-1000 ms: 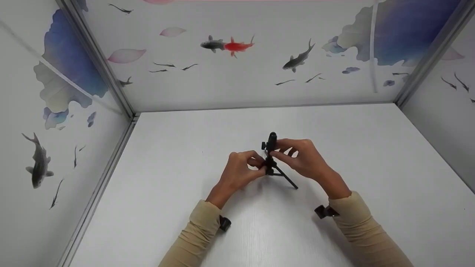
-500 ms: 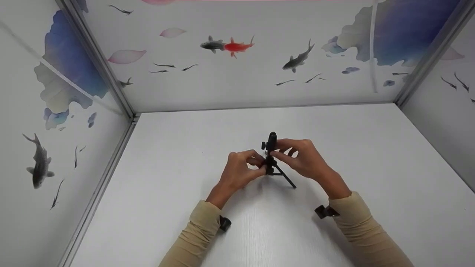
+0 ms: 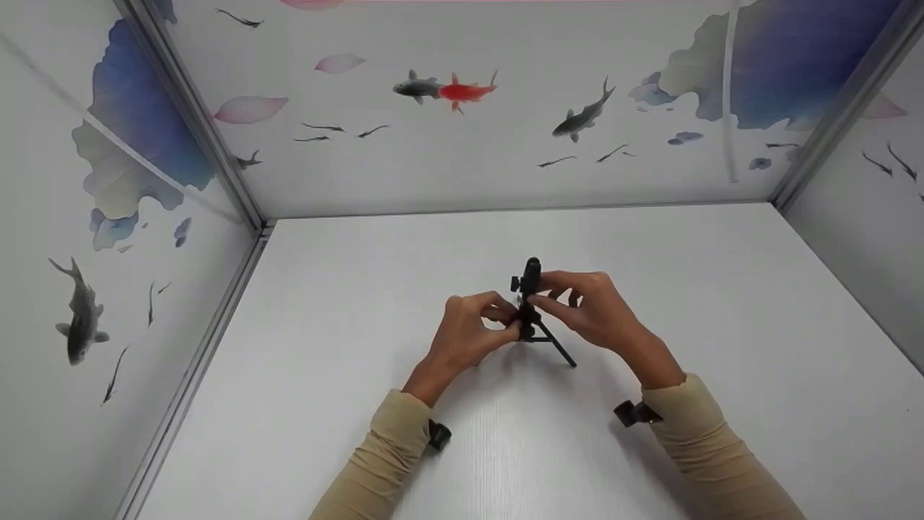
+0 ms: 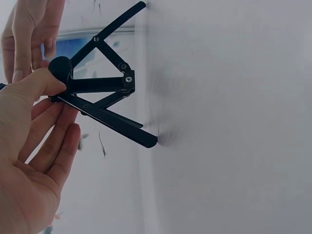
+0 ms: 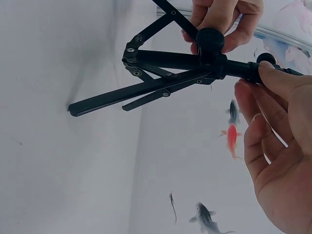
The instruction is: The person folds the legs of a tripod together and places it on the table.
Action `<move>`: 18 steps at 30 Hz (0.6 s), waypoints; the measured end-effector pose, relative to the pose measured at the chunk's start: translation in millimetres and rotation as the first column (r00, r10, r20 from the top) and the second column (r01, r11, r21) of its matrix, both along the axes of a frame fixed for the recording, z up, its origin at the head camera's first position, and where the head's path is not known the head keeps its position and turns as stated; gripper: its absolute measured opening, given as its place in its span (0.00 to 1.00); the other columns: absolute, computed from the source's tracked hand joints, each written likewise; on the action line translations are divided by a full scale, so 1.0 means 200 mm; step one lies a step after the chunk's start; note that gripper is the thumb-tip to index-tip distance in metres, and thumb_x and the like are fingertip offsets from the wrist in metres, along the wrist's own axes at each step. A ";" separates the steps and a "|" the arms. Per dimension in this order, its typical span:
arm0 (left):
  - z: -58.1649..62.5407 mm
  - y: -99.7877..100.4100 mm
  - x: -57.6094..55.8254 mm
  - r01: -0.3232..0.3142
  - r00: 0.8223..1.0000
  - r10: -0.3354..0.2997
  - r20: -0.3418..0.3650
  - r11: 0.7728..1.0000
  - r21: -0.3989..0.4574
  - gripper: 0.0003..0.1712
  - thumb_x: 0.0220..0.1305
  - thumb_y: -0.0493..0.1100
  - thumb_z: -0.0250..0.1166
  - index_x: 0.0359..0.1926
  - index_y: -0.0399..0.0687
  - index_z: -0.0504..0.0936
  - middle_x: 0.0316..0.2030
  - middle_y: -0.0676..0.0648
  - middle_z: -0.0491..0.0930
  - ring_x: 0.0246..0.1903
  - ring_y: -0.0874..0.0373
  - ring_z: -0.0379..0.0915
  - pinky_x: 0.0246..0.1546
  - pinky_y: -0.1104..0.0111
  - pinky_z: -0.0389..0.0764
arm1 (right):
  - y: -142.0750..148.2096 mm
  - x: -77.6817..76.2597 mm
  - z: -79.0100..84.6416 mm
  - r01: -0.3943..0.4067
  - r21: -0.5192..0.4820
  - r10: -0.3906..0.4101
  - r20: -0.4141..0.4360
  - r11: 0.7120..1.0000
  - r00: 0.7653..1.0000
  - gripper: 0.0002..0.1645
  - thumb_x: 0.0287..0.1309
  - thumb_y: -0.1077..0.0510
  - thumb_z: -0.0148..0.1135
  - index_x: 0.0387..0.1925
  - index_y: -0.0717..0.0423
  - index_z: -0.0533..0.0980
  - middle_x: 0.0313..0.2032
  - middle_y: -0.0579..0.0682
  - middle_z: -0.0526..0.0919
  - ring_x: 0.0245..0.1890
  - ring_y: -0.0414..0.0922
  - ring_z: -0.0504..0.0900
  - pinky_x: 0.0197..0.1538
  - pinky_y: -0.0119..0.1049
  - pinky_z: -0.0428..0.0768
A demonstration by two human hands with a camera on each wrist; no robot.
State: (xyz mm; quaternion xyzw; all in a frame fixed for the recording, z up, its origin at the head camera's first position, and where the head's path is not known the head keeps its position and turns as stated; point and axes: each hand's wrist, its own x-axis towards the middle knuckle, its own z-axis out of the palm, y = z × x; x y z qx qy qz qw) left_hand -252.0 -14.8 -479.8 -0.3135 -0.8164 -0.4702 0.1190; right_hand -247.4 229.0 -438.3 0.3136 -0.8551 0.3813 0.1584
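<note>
Head view: a black tripod (image 3: 530,319) is standing on the white counter (image 3: 346,289), just right of centre. The person's left grip (image 3: 473,325) is pinching it low, fingers curled; the right grip (image 3: 588,307) is pinching it higher. Both are partly covering it. Black wrist cameras (image 3: 439,435) are sitting below; painted fish (image 3: 468,92) are showing at upper centre.

Left wrist view: the left thumb is pressing beside a round knob (image 4: 59,67), upper left.

Right wrist view: the knob is partly blocking the left fingers, top centre.
</note>
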 end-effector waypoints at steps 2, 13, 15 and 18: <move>0.00 0.00 0.00 -0.001 1.000 0.001 -0.001 1.000 0.001 0.07 0.64 0.38 0.77 0.42 0.47 0.90 0.36 0.53 0.95 0.39 0.68 0.92 0.56 0.61 0.87 | 0.00 0.00 0.00 0.004 -0.001 -0.004 0.006 1.000 1.000 0.16 0.68 0.56 0.75 0.56 0.41 0.89 0.47 0.39 0.94 0.38 0.40 0.91 0.35 0.35 0.81; 0.01 0.00 0.00 -0.012 1.000 0.012 0.005 1.000 0.008 0.06 0.64 0.39 0.77 0.42 0.48 0.91 0.36 0.52 0.95 0.38 0.69 0.92 0.55 0.61 0.87 | 0.00 0.00 0.00 -0.010 -0.007 0.010 -0.021 1.000 1.000 0.17 0.68 0.57 0.76 0.56 0.41 0.89 0.47 0.39 0.94 0.37 0.39 0.90 0.34 0.34 0.80; 0.01 0.00 0.00 -0.015 1.000 0.014 0.002 1.000 0.009 0.06 0.64 0.39 0.77 0.42 0.48 0.91 0.36 0.53 0.95 0.38 0.69 0.92 0.55 0.60 0.87 | 0.00 0.00 0.00 -0.016 -0.012 0.015 -0.022 1.000 1.000 0.17 0.68 0.58 0.76 0.56 0.41 0.89 0.47 0.39 0.94 0.37 0.39 0.90 0.33 0.34 0.80; 0.01 0.00 0.00 -0.014 1.000 0.014 -0.008 1.000 0.016 0.06 0.64 0.39 0.77 0.42 0.49 0.91 0.35 0.53 0.95 0.38 0.69 0.91 0.54 0.60 0.87 | 0.00 0.00 0.00 -0.023 -0.019 0.023 -0.024 1.000 0.999 0.17 0.68 0.58 0.75 0.56 0.41 0.89 0.47 0.39 0.94 0.37 0.39 0.90 0.33 0.34 0.80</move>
